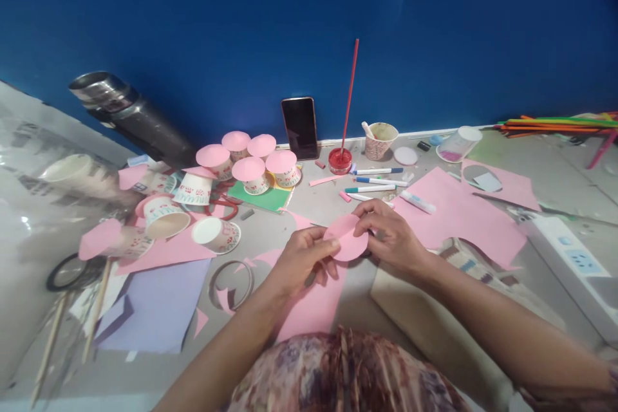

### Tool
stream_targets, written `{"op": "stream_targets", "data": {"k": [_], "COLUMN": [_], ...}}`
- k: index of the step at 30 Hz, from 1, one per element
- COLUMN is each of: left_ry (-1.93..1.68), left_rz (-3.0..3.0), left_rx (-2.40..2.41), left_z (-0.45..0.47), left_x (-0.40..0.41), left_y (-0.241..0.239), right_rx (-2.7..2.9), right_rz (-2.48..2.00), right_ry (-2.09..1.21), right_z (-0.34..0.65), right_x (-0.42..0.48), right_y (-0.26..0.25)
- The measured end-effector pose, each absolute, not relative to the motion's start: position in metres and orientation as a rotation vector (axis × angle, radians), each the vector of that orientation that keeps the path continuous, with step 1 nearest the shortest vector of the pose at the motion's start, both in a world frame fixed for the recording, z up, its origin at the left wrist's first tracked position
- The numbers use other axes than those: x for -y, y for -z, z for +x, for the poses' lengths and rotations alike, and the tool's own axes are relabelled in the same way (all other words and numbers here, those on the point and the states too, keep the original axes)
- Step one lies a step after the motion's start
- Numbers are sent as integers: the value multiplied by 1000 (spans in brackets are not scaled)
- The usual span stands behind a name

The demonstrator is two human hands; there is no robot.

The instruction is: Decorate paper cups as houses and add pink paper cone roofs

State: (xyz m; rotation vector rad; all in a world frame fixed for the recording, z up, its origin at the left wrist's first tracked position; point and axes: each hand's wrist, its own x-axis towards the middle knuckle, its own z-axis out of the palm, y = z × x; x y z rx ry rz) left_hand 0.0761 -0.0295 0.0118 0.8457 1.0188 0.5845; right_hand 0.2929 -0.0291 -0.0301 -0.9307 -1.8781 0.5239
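Observation:
A pink paper circle is held between both hands just above the table. My left hand pinches its left edge with thumb and fingers closed. My right hand grips its right edge, fingers curled over the top. Under the hands lies a pink paper sheet. To the right lies a larger pink sheet with a round hole cut from it.
Paper cups capped with pink paper cluster at back left, with loose cups nearer. A phone leans on the blue wall. A red paint pot with stick, markers, tape ring, purple sheet and a power strip surround.

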Motion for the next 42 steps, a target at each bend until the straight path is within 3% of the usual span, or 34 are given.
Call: {"op": "stream_targets", "data": {"k": [3,10,17,20,24,27,39,42], "left_ry": [-646,-904,-997,-1006,-1060,-1113,-1202,-1208], "left_rz": [820,989,1017,876,855,852,914,901], "left_rx": [-1133,-1382,-1481,-1413,-1374,-1426,-1538,-1512], "left_z": [78,60,45,43,43,43,41,42], "left_x": [29,17,13,11,11,11,13,14], "left_y": [-4,-1,-5,-6,-6,-5,-2,-4], "right_rx": [1903,2268,2393,2190,1506,1139,1055,1229], "right_rz": [-1007,-1723,-1824,-1876,-1693,-1403,-1173,-1095], "right_ry": [-537,-597,-549,-781,-1628,-1970,-2178,-2079], "right_z": [293,299,299,300,303,301,292,292], "right_x": [31,35,37,35,31,31,39,40], "right_y": [29,20,18,13,6,8,22,18]}}
